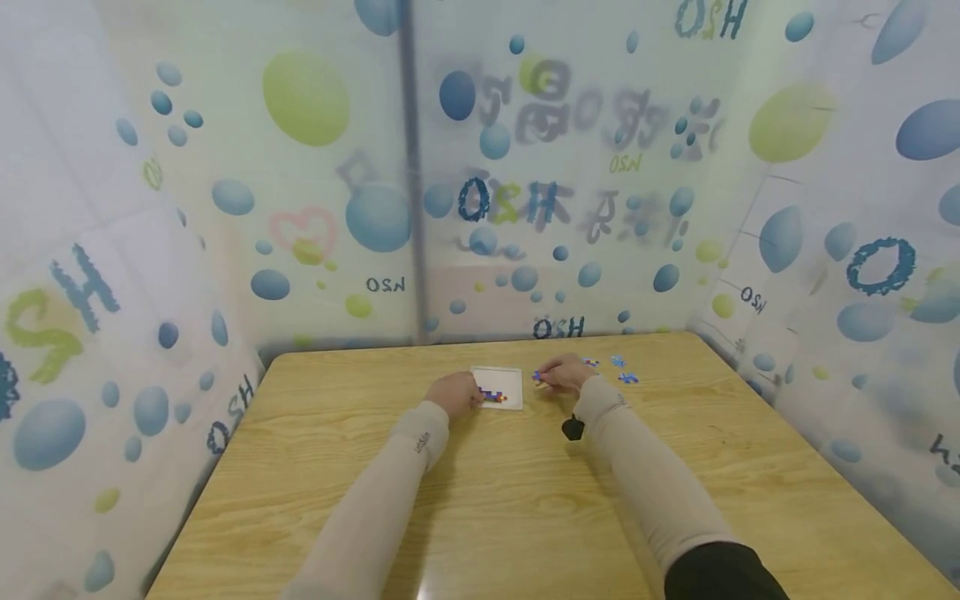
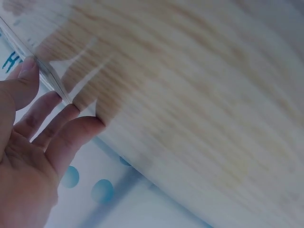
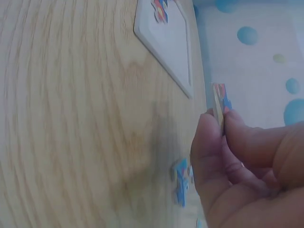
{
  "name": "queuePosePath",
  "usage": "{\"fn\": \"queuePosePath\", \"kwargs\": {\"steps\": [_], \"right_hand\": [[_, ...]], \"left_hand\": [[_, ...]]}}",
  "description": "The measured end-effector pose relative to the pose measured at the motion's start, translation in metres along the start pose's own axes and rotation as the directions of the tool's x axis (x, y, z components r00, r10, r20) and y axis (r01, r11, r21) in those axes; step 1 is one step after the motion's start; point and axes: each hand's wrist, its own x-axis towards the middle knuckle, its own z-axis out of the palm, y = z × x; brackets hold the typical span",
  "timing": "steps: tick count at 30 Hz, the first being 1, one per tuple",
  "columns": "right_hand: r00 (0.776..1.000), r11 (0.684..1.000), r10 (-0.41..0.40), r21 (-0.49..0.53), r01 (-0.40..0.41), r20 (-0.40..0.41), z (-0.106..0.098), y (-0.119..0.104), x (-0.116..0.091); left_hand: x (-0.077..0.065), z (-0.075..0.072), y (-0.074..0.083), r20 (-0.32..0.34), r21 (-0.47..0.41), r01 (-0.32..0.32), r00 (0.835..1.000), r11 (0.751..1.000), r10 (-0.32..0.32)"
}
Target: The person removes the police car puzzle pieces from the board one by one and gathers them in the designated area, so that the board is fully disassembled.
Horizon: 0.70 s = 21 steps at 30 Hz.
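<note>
A white puzzle tray (image 1: pixel 498 379) lies on the wooden table, with joined colorful puzzle pieces (image 1: pixel 493 396) along its near side. At the tray's left edge, my left hand (image 1: pixel 453 393) holds it, the thumb over the rim and the fingertips at its side. In the left wrist view the tray (image 2: pixel 53 80) shows nearly edge-on beside the fingers. My right hand (image 1: pixel 567 372), just right of the tray, pinches a small blue and red puzzle piece (image 3: pixel 221 102) between thumb and index finger, raised off the table.
Several loose blue puzzle pieces (image 1: pixel 627 378) lie on the table to the right of my right hand. A small black object (image 1: pixel 573 428) shows beside the right wrist. Printed curtains with blue and green dots (image 1: pixel 378 218) stand behind and on both sides of the table (image 1: pixel 502 517).
</note>
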Motion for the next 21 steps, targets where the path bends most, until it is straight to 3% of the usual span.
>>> {"fn": "queuePosePath", "kwargs": {"steps": [10, 21], "right_hand": [[1.000, 1.000, -0.018, -0.020, 0.018, 0.017, -0.033, 0.010, -0.001], [1.000, 0.999, 0.017, -0.028, -0.017, -0.009, -0.069, 0.015, -0.008]], "left_hand": [[-0.003, -0.001, 0.000, -0.002, -0.009, 0.001, 1.000, 1.000, -0.001], [-0.005, -0.005, -0.001, -0.020, -0.047, -0.052, 0.999, 0.998, 0.051]]}}
